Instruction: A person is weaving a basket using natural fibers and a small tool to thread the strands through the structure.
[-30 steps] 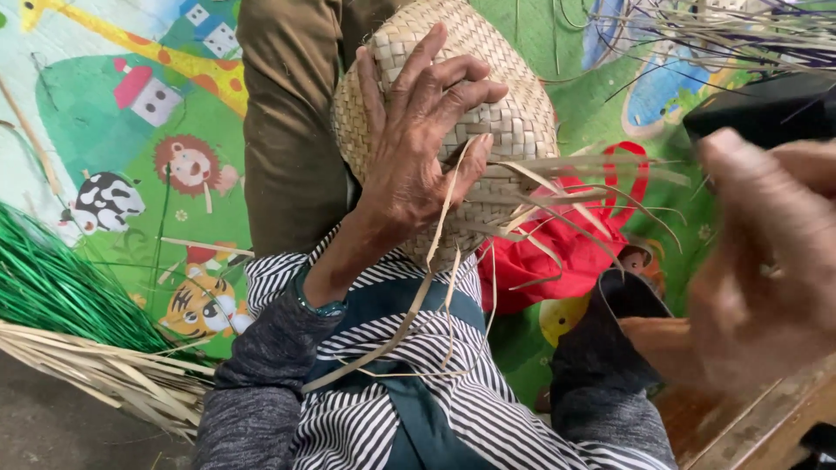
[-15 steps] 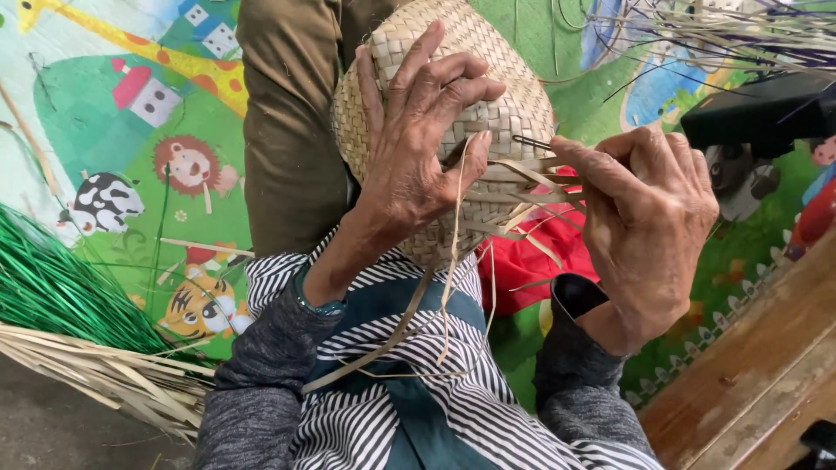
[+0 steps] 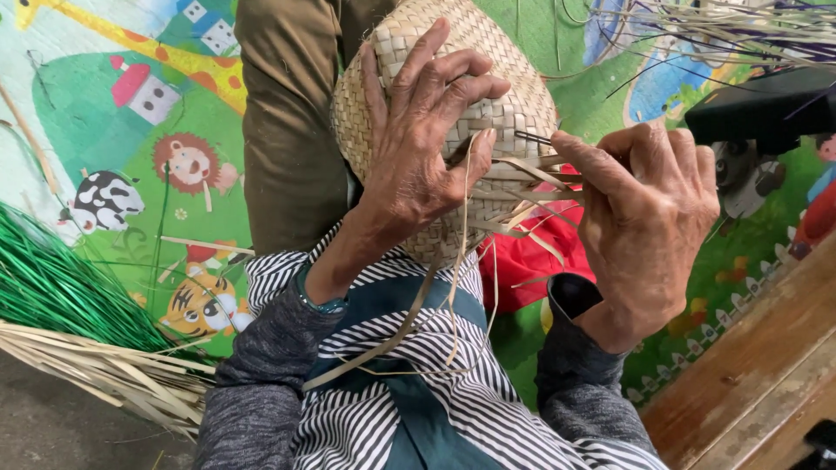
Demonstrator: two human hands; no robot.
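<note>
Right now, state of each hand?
Left hand: spread over the woven basket, gripping it.
Right hand: closed, pinching a thin dark needle.

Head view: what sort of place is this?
Likely a home floor used for handweaving: a cartoon-animal play mat, bundles of green strips and pale straw strips beside it, and a half-woven straw basket in hand.

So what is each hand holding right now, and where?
Left hand grips the woven basket over its rounded side. Right hand pinches a thin dark needle by its rear end.
</note>
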